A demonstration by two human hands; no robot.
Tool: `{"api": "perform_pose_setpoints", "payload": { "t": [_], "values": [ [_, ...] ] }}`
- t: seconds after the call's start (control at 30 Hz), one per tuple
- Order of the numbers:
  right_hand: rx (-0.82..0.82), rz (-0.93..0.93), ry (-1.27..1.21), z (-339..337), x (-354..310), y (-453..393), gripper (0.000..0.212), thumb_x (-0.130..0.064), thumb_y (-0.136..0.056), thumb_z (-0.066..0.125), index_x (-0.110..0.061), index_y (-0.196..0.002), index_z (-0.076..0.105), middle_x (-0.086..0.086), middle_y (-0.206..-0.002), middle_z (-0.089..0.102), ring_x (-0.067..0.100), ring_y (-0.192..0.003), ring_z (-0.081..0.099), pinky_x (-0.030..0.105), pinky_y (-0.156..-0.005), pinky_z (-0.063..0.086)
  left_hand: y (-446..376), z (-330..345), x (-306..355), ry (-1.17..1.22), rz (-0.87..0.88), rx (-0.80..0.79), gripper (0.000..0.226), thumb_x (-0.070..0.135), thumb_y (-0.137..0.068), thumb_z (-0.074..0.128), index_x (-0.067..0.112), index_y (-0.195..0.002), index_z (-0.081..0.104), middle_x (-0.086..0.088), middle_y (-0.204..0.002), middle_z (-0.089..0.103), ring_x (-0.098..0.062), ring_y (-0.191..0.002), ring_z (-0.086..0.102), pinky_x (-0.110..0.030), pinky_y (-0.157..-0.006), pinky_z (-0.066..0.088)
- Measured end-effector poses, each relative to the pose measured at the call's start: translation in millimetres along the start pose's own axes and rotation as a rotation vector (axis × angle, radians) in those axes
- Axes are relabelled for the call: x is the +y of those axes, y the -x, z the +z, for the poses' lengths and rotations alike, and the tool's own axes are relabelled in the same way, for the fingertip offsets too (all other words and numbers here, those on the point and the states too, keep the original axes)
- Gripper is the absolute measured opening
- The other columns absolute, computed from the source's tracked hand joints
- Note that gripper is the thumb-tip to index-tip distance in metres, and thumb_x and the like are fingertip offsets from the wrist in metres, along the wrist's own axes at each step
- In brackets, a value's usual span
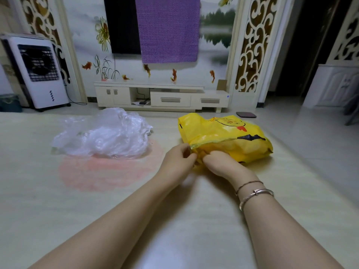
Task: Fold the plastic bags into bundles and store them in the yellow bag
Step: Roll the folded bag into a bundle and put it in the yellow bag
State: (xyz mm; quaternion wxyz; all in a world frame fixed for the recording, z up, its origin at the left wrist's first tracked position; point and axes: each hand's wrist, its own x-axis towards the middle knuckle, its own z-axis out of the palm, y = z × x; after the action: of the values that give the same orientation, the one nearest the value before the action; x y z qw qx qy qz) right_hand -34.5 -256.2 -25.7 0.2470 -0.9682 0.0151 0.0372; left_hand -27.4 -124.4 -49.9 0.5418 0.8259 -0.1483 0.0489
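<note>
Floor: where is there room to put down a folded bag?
Bare floor lies in front of both hands, and between the clear bags and the yellow bag. It is crowded at the yellow bag's mouth, where the left hand and right hand hold it.

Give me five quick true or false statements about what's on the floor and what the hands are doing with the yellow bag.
1. Both hands are at the yellow bag. True.
2. The clear plastic bags lie right of the yellow bag. False: they lie left of it.
3. The right hand reaches into the bag's mouth. True.
4. The left hand rests flat on the floor. False: it pinches the bag's edge.
5. Bracelets are on the left wrist. False: the right wrist.
</note>
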Motion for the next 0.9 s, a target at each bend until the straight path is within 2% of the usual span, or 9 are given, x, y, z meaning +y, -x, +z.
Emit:
{"api": "perform_pose_setpoints", "payload": {
  "t": [0.07, 0.13, 0.23, 0.33, 0.4, 0.5, 0.63, 0.73, 0.9],
  "values": [
    [0.029, -0.043, -0.033, -3, 1, 6, 0.032, -0.018, -0.094, 0.038, -0.008, -0.117, 0.058, 0.015, -0.123, 0.058, 0.028, -0.107, 0.053, 0.037, -0.094, 0.044, -1, -1, -3, 0.048, -0.028, 0.012, 0.022, 0.027, -0.069, 0.050, 0.014, -0.075, 0.066, -0.003, -0.073, 0.072, -0.025, -0.077, 0.069, -0.047, -0.082, 0.055],
    [0.049, -0.084, -0.035, -7, 3, 13, 0.038, -0.010, -0.088, 0.039, -0.011, -0.122, 0.057, 0.011, -0.128, 0.056, 0.026, -0.112, 0.052, 0.037, -0.096, 0.045, 1, -1, -2, 0.074, -0.062, 0.036, 0.014, 0.027, -0.071, 0.054, 0.018, -0.070, 0.064, -0.007, -0.075, 0.072, -0.028, -0.079, 0.070, -0.046, -0.081, 0.056],
    [0.038, -0.121, -0.024, -19, -1, 26, 0.058, 0.002, -0.086, 0.035, -0.019, -0.138, 0.051, 0.004, -0.145, 0.046, 0.022, -0.133, 0.040, 0.030, -0.103, 0.035, 5, -2, 4, 0.105, -0.091, 0.032, 0.019, 0.016, -0.088, 0.062, 0.017, -0.070, 0.059, -0.013, -0.084, 0.072, -0.025, -0.077, 0.068, -0.025, -0.062, 0.052],
    [0.022, -0.128, -0.061, -29, -3, 32, 0.065, 0.003, -0.083, 0.032, -0.028, -0.134, 0.055, 0.000, -0.147, 0.044, 0.020, -0.137, 0.037, 0.030, -0.107, 0.035, 7, -10, 10, 0.149, -0.110, -0.059, 0.011, 0.013, -0.092, 0.063, 0.014, -0.081, 0.061, -0.009, -0.088, 0.066, -0.014, -0.072, 0.061, -0.008, -0.049, 0.040],
    [0.054, -0.094, -0.032, -35, -4, 37, 0.062, 0.003, -0.081, 0.032, -0.028, -0.128, 0.060, 0.003, -0.143, 0.049, 0.022, -0.134, 0.042, 0.036, -0.107, 0.038, 10, -24, 10, 0.130, -0.136, -0.095, 0.003, 0.010, -0.090, 0.065, 0.013, -0.091, 0.064, -0.007, -0.089, 0.066, -0.011, -0.073, 0.059, -0.010, -0.055, 0.043],
    [0.143, -0.044, 0.001, -41, -8, 44, 0.056, 0.003, -0.082, 0.033, -0.024, -0.117, 0.066, 0.007, -0.136, 0.054, 0.024, -0.125, 0.051, 0.041, -0.103, 0.044, 15, -51, 0, 0.031, -0.110, -0.013, 0.013, 0.005, -0.087, 0.061, 0.017, -0.088, 0.066, -0.007, -0.099, 0.071, -0.013, -0.084, 0.061, -0.022, -0.076, 0.048],
    [0.226, -0.016, 0.085, -38, -23, 46, 0.048, 0.001, -0.084, 0.036, -0.019, -0.113, 0.069, 0.008, -0.124, 0.062, 0.029, -0.108, 0.060, 0.042, -0.092, 0.052, 23, -87, -21, -0.150, -0.053, 0.174, 0.021, 0.004, -0.085, 0.053, 0.020, -0.091, 0.066, 0.005, -0.098, 0.065, -0.007, -0.079, 0.057, -0.011, -0.063, 0.041],
    [0.237, -0.039, 0.154, -28, -30, 47, 0.041, 0.003, -0.079, 0.038, -0.005, -0.104, 0.070, 0.015, -0.118, 0.063, 0.035, -0.106, 0.060, 0.045, -0.090, 0.052, 22, -106, -39, -0.277, -0.034, 0.248, 0.021, 0.008, -0.085, 0.055, 0.026, -0.091, 0.065, 0.003, -0.108, 0.058, -0.020, -0.099, 0.055, -0.029, -0.084, 0.043],
    [0.157, -0.071, 0.249, -20, -32, 42, 0.050, 0.000, -0.086, 0.036, -0.015, -0.127, 0.060, 0.006, -0.138, 0.042, 0.029, -0.125, 0.044, 0.037, -0.101, 0.039, 16, -124, -51, -0.460, -0.036, 0.315, 0.023, 0.011, -0.086, 0.054, 0.024, -0.101, 0.065, 0.002, -0.122, 0.048, -0.030, -0.119, 0.034, -0.030, -0.092, 0.029]
  ]
}}
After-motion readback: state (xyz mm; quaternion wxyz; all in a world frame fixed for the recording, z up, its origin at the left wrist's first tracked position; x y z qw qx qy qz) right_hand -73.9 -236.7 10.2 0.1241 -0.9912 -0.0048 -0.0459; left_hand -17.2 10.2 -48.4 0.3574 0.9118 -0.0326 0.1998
